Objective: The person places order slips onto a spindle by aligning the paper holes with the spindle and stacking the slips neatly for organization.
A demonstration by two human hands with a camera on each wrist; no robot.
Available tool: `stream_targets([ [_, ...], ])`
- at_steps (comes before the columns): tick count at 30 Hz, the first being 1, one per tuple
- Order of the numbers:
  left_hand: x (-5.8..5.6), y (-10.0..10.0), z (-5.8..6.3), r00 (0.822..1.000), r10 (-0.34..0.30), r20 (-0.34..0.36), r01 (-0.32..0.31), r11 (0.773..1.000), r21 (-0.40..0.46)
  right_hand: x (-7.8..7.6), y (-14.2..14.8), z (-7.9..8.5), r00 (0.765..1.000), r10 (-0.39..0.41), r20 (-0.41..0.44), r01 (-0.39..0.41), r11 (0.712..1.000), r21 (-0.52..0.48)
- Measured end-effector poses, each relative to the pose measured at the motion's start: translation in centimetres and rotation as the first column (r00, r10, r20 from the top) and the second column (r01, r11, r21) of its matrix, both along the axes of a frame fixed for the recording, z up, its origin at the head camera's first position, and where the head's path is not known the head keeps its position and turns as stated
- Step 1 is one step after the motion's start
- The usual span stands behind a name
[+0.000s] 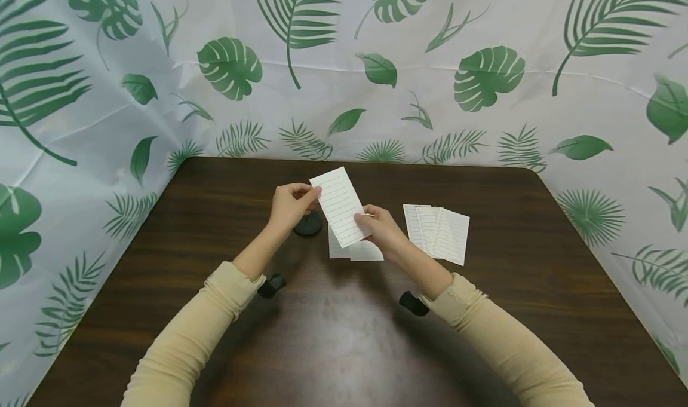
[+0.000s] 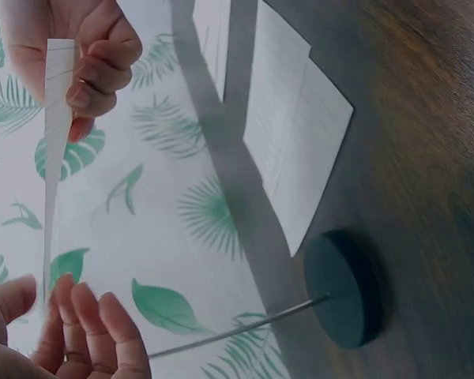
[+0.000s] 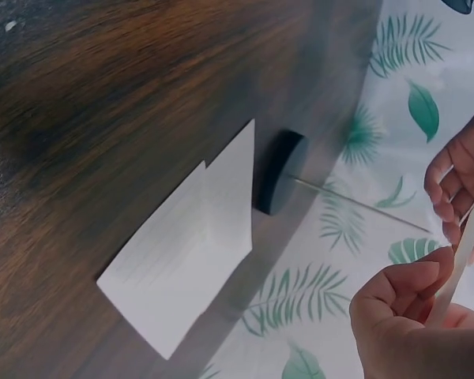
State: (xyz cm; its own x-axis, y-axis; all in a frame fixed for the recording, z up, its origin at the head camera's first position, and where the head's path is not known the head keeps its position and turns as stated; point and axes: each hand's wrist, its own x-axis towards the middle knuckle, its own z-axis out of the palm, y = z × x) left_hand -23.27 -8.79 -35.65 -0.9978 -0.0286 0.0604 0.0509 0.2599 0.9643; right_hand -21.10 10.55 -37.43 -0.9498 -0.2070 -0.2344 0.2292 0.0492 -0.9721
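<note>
Both hands hold a white ruled paper slip [image 1: 338, 207], raised and tilted above the table. My left hand [image 1: 290, 207] pinches its upper left corner between thumb and fingertips. At the lower right edge, my right hand [image 1: 381, 230] grips it with the thumb on the printed face. In the left wrist view the slip [image 2: 57, 134] shows nearly edge-on. Just below the left hand stands a black round base [image 2: 344, 288] with a thin metal rod [image 2: 229, 332] rising from it; the rod's tip is hidden behind that hand.
Two overlapping white slips [image 3: 174, 253] lie on the table beneath the held one, next to the black base. Farther right, several overlapping printed slips [image 1: 438, 233] are fanned out. A leaf-patterned curtain [image 1: 322, 108] borders the dark wooden table [image 1: 333, 335].
</note>
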Motion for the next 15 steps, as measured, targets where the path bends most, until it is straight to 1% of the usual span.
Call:
stream_targets([
  [4,-0.1,0.1,0.2,0.999,0.038,-0.009,-0.038,0.999,0.038,0.0,-0.3,0.0,1.000,0.001,-0.017,-0.001,1.000,0.024],
  [7,-0.2,0.0,0.3,0.999,0.051,-0.004,-0.050,0.997,0.051,0.0,-0.6,-0.1,0.999,0.000,-0.033,0.002,0.999,0.043],
  [10,-0.4,-0.2,0.3,0.998,0.059,0.001,-0.059,0.997,0.047,0.1,-1.0,-0.2,0.999,-0.002,-0.049,0.005,0.998,0.063],
  [15,-0.7,-0.6,0.6,0.996,0.080,-0.032,-0.079,0.997,0.011,0.0,-1.4,-0.2,0.997,-0.010,-0.078,0.019,0.993,0.120],
])
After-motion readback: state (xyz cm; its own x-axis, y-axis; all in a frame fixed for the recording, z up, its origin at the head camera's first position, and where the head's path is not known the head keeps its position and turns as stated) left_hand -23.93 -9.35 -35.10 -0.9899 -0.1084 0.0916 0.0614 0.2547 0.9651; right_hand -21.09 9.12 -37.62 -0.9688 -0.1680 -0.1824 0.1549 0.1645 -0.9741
